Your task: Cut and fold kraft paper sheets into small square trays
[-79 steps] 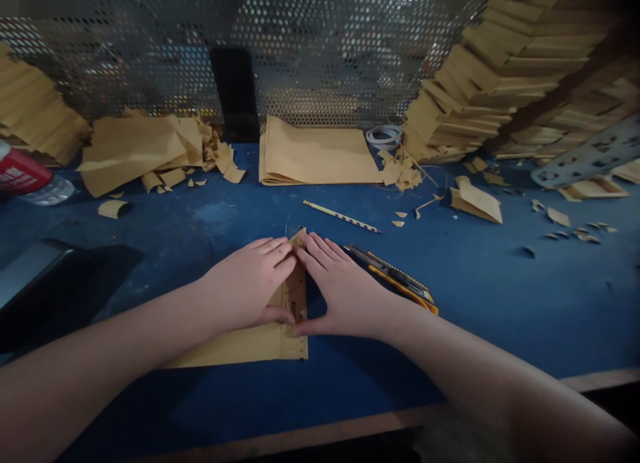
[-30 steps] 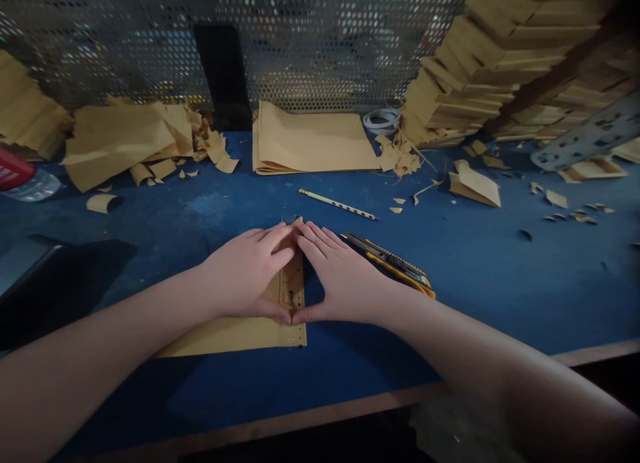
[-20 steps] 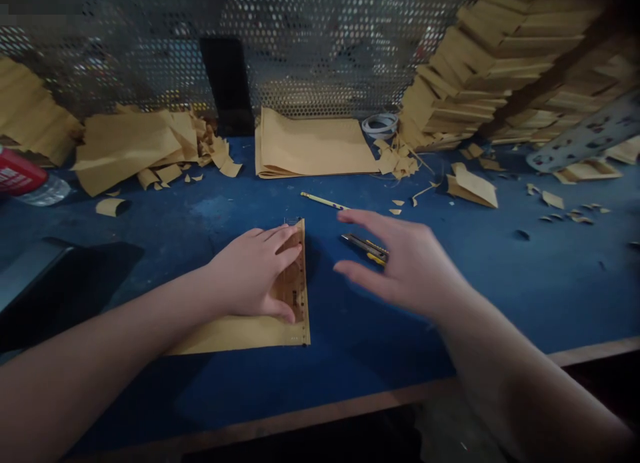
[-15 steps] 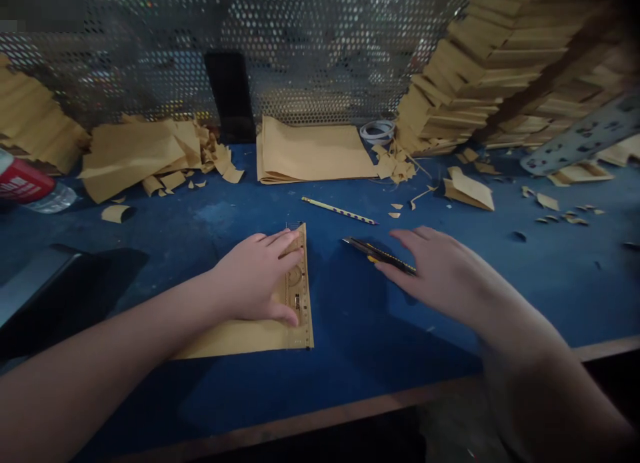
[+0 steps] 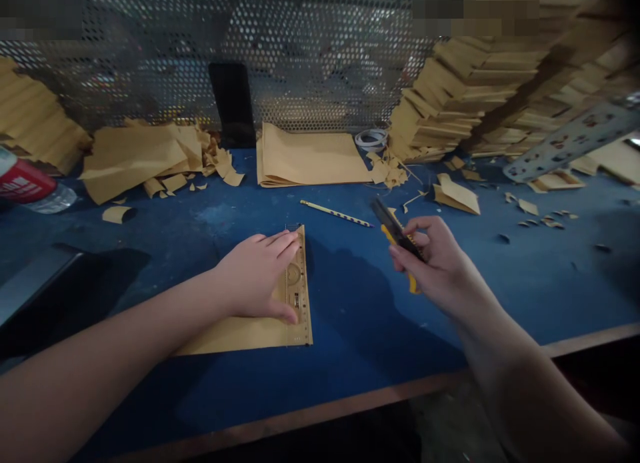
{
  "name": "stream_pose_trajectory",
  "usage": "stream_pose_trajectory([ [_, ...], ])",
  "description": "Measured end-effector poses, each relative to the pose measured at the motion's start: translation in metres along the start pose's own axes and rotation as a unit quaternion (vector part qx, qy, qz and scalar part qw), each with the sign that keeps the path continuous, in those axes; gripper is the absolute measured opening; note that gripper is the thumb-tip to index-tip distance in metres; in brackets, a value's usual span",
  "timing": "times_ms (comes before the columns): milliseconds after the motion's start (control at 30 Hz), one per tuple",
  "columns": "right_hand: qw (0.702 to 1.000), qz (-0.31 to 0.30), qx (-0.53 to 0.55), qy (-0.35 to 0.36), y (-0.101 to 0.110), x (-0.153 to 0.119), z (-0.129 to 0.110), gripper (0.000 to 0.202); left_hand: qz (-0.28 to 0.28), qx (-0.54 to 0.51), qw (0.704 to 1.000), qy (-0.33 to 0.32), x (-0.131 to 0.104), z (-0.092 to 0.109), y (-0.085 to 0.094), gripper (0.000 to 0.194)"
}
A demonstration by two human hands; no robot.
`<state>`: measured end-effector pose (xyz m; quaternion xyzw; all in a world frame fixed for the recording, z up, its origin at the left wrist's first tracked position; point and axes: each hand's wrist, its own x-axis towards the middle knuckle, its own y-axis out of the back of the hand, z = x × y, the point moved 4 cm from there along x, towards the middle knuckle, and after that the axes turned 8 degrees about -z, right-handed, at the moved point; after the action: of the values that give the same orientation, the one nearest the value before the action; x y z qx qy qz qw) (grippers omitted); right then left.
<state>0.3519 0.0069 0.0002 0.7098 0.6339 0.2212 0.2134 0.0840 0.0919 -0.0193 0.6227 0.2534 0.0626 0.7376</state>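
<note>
My left hand lies flat with fingers stretched, pressing a clear ruler onto a sheet of brown paper. The ruler runs along the sheet's right edge, and a narrow strip of paper shows beyond it. My right hand is closed round a black and yellow utility knife, held above the table to the right of the ruler. Its front end points up and to the left and is blurred. A patterned pencil rests on the table beyond the two hands.
Folded brown paper lies at the back, beside a dark phone leaning on the perforated metal screen. Paper stacks rise at both sides. A red-labelled bottle lies at left. Paper scraps are scattered about the blue table.
My right hand has picked the utility knife up off the table and now grips it, tilted upward. My left hand stays in place on the ruler.
</note>
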Motion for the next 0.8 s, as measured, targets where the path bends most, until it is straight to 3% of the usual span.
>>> stream_pose_trajectory([
  [133,0.952,-0.067,0.296,-0.027,-0.010,0.005,-0.013,0.034,-0.004,0.005,1.000,0.004,0.000,0.000,0.001,0.125],
  [233,0.923,-0.124,0.364,0.021,-0.015,0.005,-0.028,0.070,-0.006,0.010,1.000,0.002,0.000,0.002,0.003,0.126],
  [300,0.941,-0.143,0.301,0.053,-0.017,0.005,-0.035,0.084,-0.008,0.013,1.000,0.003,0.001,0.002,0.003,0.128],
  [400,0.990,-0.074,0.052,0.108,-0.016,0.006,-0.043,0.056,-0.005,0.020,1.000,0.006,0.001,0.002,0.003,0.129],
  [500,0.963,-0.029,-0.156,0.219,-0.026,0.004,-0.057,0.030,-0.003,0.032,0.999,0.007,0.002,0.002,0.001,0.128],
  [600,0.927,-0.046,-0.239,0.287,-0.046,0.005,-0.065,0.025,0.000,0.044,0.999,0.007,0.002,0.002,0.002,0.127],
  [700,0.914,-0.025,-0.281,0.291,-0.062,0.014,-0.065,0.026,0.003,0.054,0.999,0.005,0.001,0.004,0.005,0.126],
  [800,0.924,-0.021,-0.283,0.257,-0.075,0.024,-0.062,0.027,0.005,0.057,0.998,-0.006,0.001,0.005,0.006,0.124],
])
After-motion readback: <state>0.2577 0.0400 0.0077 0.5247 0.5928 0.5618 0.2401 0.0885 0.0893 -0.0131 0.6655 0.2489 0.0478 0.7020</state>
